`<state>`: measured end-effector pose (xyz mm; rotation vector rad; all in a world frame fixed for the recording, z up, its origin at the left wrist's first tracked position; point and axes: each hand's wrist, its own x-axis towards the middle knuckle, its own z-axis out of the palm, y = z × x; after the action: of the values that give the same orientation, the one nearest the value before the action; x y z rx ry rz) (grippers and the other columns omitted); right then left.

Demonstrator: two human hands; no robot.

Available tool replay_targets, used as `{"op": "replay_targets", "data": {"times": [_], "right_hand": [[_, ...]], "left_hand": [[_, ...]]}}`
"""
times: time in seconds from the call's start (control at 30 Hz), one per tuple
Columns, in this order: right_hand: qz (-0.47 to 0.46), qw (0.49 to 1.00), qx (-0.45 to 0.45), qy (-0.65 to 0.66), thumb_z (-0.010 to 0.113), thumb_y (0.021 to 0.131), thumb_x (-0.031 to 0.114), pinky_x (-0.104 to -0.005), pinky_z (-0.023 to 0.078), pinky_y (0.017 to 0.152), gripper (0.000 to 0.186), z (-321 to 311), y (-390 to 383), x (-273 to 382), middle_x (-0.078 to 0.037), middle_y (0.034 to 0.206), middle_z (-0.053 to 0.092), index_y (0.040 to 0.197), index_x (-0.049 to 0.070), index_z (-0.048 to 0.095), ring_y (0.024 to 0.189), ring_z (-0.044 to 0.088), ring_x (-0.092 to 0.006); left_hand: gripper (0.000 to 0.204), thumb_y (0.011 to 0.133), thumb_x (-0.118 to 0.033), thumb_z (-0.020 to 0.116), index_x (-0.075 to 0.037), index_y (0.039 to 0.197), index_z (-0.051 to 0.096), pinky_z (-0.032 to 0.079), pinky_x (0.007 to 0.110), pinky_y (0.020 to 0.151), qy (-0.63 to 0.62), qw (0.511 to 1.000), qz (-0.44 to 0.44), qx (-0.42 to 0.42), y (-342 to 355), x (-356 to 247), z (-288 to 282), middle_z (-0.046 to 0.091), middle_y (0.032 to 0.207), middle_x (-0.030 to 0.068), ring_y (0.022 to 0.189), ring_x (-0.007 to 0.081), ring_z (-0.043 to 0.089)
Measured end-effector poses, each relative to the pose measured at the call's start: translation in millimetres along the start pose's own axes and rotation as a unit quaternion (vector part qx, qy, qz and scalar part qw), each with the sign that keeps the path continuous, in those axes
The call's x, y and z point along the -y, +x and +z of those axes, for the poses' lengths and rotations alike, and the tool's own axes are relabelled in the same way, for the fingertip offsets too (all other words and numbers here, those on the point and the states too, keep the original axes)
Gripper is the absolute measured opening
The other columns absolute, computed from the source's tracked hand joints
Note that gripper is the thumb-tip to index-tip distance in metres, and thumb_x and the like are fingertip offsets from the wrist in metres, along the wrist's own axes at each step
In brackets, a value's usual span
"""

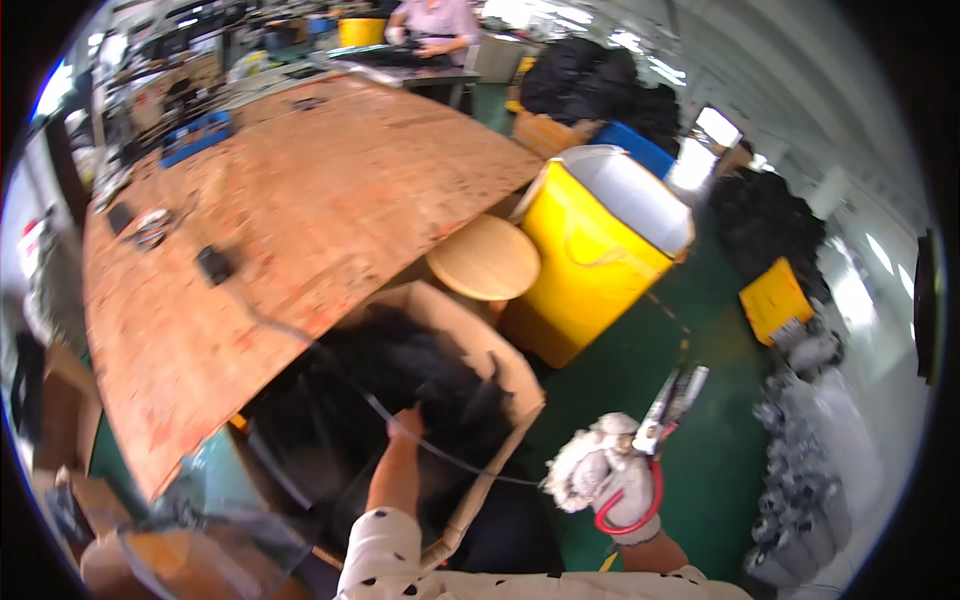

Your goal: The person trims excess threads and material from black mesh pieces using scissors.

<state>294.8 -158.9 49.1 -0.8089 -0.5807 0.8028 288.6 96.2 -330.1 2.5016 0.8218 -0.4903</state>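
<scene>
My bare left hand [406, 422] reaches down into an open cardboard box [520, 385] of soft black pieces [345, 385]. It touches the black pieces, but blur hides whether its fingers grip any. On the right, my right hand [605, 470] wears a thick white glove. It is closed around a hand tool [672, 408] with metal jaws and a curved red handle or tube, held above the floor. A thin cord [400, 420] runs from a black adapter [214, 265] on the table, across the box, to the gloved hand.
The large wooden table [300, 190] has a blue tray [196, 138] at its far left. A round wooden stool [484, 257] and a tall yellow bin [585, 250] stand beyond the box. Grey rolls [800, 510] line the right wall. A person [440, 25] works at the back.
</scene>
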Motion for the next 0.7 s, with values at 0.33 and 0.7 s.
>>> {"op": "replay_targets", "data": {"times": [0.33, 0.7], "right_hand": [[0.002, 0.999, -0.016, -0.031, 0.059, 0.087, 0.021, -0.0364, 0.047, 0.062, 0.038, -24.5, -8.9, -29.9, -0.011, 0.082, 0.051, 0.114, 0.003, 0.040, 0.071, 0.055, -0.0227], [0.012, 0.996, 0.070, 0.045, 0.053, 0.088, 0.016, -0.0415, 0.046, 0.068, 0.031, -17.2, -37.1, -13.9, -0.013, 0.082, 0.051, 0.116, 0.007, 0.043, 0.075, 0.054, -0.0270]], "left_hand": [[0.087, 0.065, -0.048, 0.074, -0.025, 0.138, 0.035, 0.047, 0.048, 0.086, -0.076, 0.997, -0.030, -0.016, 22.5, 44.9, 34.4, 0.061, 0.109, 0.0173, 0.102, 0.0344, 0.059], [0.066, 0.080, -0.041, 0.060, -0.022, 0.138, 0.035, 0.047, 0.047, 0.084, -0.093, 0.990, -0.044, -0.098, -81.1, -0.6, -41.8, 0.062, 0.102, 0.0226, 0.098, 0.0400, 0.059]]}}
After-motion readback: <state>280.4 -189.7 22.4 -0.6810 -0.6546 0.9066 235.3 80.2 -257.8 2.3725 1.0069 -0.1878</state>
